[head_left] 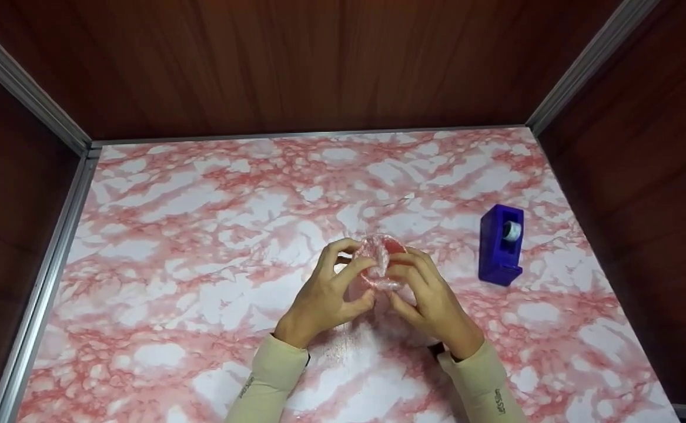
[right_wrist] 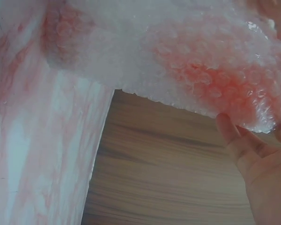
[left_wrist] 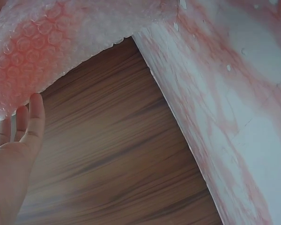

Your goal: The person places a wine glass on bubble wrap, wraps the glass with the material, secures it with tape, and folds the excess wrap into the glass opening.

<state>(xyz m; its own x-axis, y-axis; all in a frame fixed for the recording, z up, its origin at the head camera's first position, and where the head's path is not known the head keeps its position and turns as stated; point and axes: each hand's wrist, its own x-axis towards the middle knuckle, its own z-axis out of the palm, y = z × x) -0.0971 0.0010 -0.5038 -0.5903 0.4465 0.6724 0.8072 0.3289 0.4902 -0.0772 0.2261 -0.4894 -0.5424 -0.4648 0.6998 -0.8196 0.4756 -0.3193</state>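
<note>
A sheet of clear bubble wrap (head_left: 381,257) stands around something red, with a round red opening (head_left: 394,245) showing at its top in the head view. What the red thing is, the wrap hides. My left hand (head_left: 328,291) grips the left side of the wrap, fingers bent over its upper edge. From the right, my right hand (head_left: 434,294) holds the opposite side, its fingers curled at the rim. Red shows through the bubbles of the wrap (left_wrist: 35,47) in the left wrist view, and likewise through the wrap (right_wrist: 210,75) in the right wrist view.
A blue tape dispenser (head_left: 498,247) with a roll of tape (head_left: 512,231) stands on the table to the right of the hands. The tabletop (head_left: 201,282) has a red and white marbled pattern. Dark wooden panels (head_left: 307,64) rise behind and at both sides.
</note>
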